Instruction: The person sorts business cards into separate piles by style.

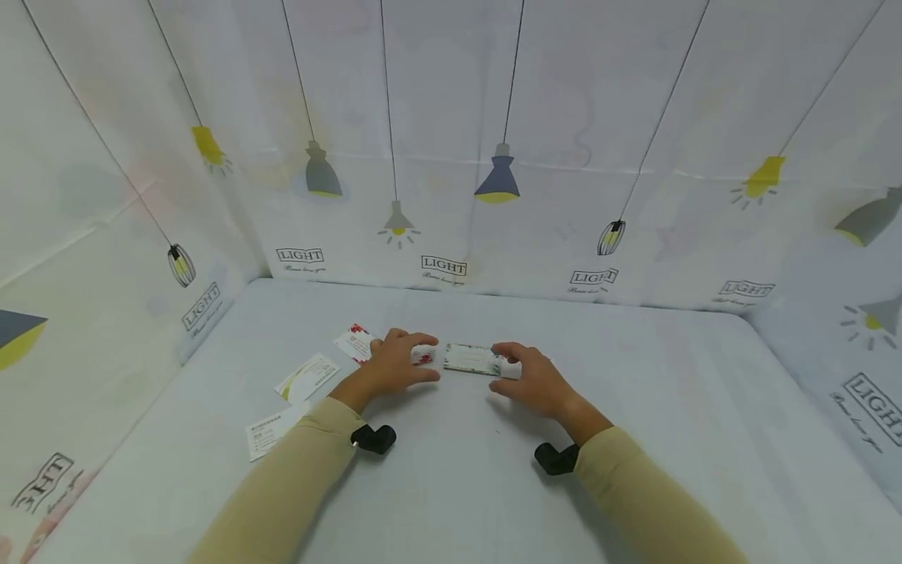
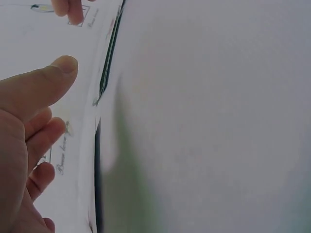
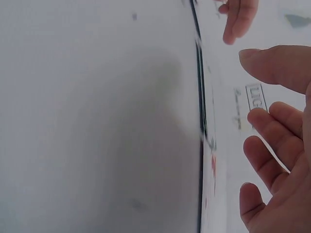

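The bordered card (image 1: 468,358) lies between left hand (image 1: 396,363) and right hand (image 1: 533,384) (both wide, thumbs and fingers parted), its long axis roughly parallel to the table's far edge (image 1: 634,308).

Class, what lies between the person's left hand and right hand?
In the head view, a white card with a patterned border, flanked by two partly hidden cards.
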Available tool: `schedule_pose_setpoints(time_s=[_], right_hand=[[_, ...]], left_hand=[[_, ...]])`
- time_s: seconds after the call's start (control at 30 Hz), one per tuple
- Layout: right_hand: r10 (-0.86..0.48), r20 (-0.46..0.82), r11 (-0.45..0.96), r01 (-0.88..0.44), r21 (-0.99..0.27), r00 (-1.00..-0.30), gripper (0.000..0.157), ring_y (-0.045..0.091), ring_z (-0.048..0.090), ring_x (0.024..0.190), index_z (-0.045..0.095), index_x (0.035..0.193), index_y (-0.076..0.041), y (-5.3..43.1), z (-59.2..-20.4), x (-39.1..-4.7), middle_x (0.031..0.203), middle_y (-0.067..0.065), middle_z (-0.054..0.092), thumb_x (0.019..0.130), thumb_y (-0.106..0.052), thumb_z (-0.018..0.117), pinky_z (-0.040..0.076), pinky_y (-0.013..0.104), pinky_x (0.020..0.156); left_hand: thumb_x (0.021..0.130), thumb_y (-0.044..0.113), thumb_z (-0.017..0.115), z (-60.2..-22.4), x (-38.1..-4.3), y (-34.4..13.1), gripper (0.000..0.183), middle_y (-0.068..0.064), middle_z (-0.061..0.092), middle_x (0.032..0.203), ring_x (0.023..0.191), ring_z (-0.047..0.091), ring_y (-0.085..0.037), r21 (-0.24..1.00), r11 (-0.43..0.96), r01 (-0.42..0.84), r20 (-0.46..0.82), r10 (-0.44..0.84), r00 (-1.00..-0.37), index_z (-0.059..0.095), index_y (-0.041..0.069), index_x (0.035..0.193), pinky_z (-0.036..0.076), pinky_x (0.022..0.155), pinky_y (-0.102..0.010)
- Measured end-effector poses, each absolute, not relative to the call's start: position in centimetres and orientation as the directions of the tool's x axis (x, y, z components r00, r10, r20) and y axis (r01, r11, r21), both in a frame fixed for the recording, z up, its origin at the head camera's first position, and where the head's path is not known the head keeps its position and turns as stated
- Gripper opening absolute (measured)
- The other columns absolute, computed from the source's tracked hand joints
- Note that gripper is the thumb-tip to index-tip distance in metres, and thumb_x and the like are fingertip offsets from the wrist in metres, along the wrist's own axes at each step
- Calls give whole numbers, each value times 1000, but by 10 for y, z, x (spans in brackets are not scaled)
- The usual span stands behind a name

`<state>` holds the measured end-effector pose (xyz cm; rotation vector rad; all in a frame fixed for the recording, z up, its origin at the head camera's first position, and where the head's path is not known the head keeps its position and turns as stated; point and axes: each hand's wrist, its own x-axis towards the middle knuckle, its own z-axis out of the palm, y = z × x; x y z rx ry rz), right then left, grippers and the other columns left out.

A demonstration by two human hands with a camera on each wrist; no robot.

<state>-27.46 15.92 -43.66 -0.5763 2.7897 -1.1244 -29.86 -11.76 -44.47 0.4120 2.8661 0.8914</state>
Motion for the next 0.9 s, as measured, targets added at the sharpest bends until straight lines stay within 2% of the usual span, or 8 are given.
schedule_pose_setpoints(time_s=[0.23, 0.4, 0.9], right_hand=[[-394, 39, 641, -305, -704, -918, 56, 29, 50, 124, 57, 140, -12, 124, -441, -272, 134, 9, 57, 88, -23, 75, 40, 52, 102], [-436, 40, 631, -337, -698, -899, 56, 28, 48, 127, 58, 139, -12, 104, -441, -268, 136, 6, 57, 88, -22, 77, 38, 50, 105], [-453, -9, 666, -332, -668, -891, 58, 28, 43, 132, 55, 142, -14, 82, -438, -264, 140, 4, 53, 90, -25, 76, 36, 53, 106]], left_hand=[[84, 42, 80, -448, -299, -151, 60, -13, 52, 131, 127, 37, -32, 518, 828, 217, 2, 253, -967, 61, 24, 137, 25, 92, -53], [85, 42, 79, -447, -300, -168, 60, -10, 56, 134, 131, 34, -32, 496, 847, 193, -17, 231, -973, 61, 22, 138, 22, 95, -56], [85, 37, 78, -451, -308, -178, 53, -3, 60, 132, 129, 35, -32, 476, 861, 181, -60, 237, -970, 64, 21, 133, 23, 92, -53]])
